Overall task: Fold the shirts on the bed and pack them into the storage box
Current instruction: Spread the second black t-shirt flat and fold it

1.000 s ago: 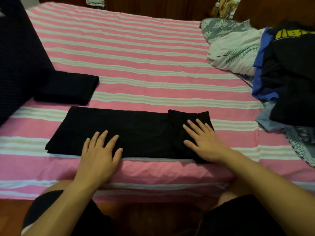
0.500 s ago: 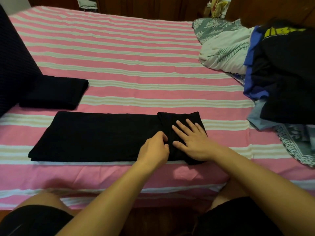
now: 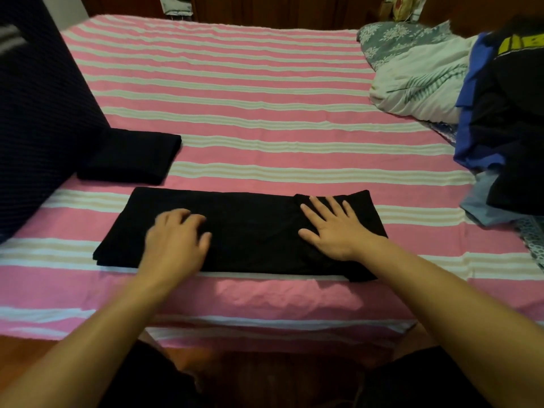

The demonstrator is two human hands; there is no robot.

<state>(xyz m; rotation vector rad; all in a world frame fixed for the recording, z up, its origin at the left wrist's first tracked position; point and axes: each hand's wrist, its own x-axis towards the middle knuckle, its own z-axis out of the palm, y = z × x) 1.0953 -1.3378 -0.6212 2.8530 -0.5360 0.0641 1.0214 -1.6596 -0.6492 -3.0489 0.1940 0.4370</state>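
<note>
A black shirt [image 3: 250,228], folded into a long strip, lies across the near part of the pink striped bed [image 3: 235,83]. Its right end is doubled over. My right hand [image 3: 332,228] presses flat on that doubled end with the fingers spread. My left hand [image 3: 176,240] rests on the strip's left half, blurred, with its fingers slightly bent. A second black shirt [image 3: 132,156], folded into a small block, lies to the left behind the strip. The dark storage box [image 3: 35,119] stands at the left edge.
A heap of unfolded clothes [image 3: 512,128], black and blue, is piled at the right edge. Behind it lie a white leaf-print pillow [image 3: 418,83] and a grey floral one [image 3: 394,39]. The bed's front edge drops to my knees.
My left hand slid right along the strip to the doubled end, then back left to the strip's left half. My right hand stayed pressed on the doubled end.
</note>
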